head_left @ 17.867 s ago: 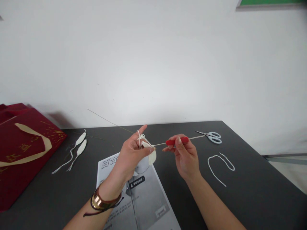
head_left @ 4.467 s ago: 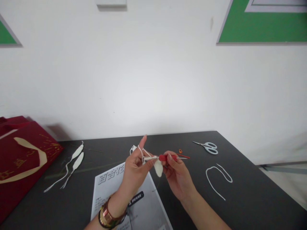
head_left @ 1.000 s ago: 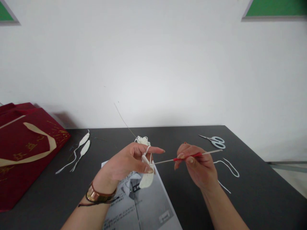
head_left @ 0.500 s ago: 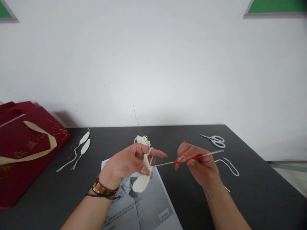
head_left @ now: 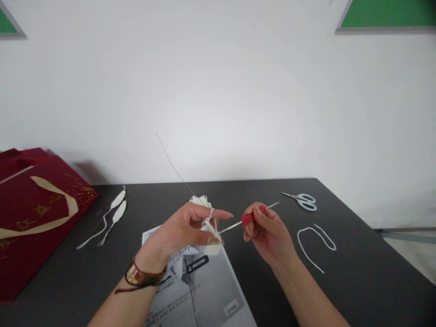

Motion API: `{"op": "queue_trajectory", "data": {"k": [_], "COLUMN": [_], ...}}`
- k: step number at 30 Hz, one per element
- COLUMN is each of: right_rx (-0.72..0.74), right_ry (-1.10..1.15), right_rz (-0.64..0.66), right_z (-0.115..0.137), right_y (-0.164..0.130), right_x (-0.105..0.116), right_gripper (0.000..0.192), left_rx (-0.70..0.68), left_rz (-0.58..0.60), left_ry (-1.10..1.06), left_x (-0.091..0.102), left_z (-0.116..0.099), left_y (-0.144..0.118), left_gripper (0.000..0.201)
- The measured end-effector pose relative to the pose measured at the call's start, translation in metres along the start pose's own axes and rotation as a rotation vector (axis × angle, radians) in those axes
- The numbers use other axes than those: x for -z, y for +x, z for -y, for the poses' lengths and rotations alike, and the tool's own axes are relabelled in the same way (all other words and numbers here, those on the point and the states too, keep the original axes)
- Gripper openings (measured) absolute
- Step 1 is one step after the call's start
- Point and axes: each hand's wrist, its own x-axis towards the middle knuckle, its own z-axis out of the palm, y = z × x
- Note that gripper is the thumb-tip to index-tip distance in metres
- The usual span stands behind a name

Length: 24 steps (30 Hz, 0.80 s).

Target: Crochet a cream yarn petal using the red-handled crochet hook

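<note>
Here the left hand (head_left: pixel 184 229) pinched a small white crocheted piece (head_left: pixel 213 247), yarn looped over its forefinger, above the printed instruction sheet (head_left: pixel 204 286). Just right, the right hand (head_left: pixel 267 231) gripped the red-handled crochet hook (head_left: pixel 250 218), its tip at the piece. Scissors (head_left: pixel 301 200) lay far right.

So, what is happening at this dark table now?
A person is crocheting. The left hand pinches a small white crocheted piece, with white yarn looped over a finger. The right hand grips a red-handled metal crochet hook, its tip at the piece. Two finished white petals and light blue scissors lie on the table.
</note>
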Motion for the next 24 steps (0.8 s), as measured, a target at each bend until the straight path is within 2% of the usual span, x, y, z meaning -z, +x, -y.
{"op": "queue_trajectory", "data": {"k": [3, 5, 9, 13, 20, 24], "right_rx": [-0.09, -0.104, -0.026, -0.025, -0.051, -0.05], "right_ry": [0.077, 0.072, 0.017, 0.008, 0.038, 0.045], "right_rz": [-0.099, -0.143, -0.191, -0.182, -0.204, -0.2], "right_z": [-0.008, -0.011, -0.012, -0.011, -0.006, -0.004], "right_y": [0.002, 0.003, 0.002, 0.003, 0.005, 0.005], "right_x": [-0.001, -0.002, -0.004, -0.006, -0.002, 0.0], "right_gripper": [0.016, 0.017, 0.019, 0.018, 0.02, 0.018], "left_rx": [-0.1, -0.142, -0.146, -0.122, -0.14, -0.124], "left_rz": [-0.188, -0.239, -0.254, -0.227, -0.252, -0.241], "left_ry": [0.106, 0.114, -0.029, -0.144, -0.132, -0.12], "left_x": [-0.011, -0.018, -0.027, -0.027, -0.025, -0.026], "left_z": [0.005, 0.011, 0.019, 0.019, 0.013, 0.012], "left_y": [0.006, 0.012, 0.02, 0.019, 0.016, 0.014], "left_gripper": [0.039, 0.038, 0.051, 0.065, 0.07, 0.065]}}
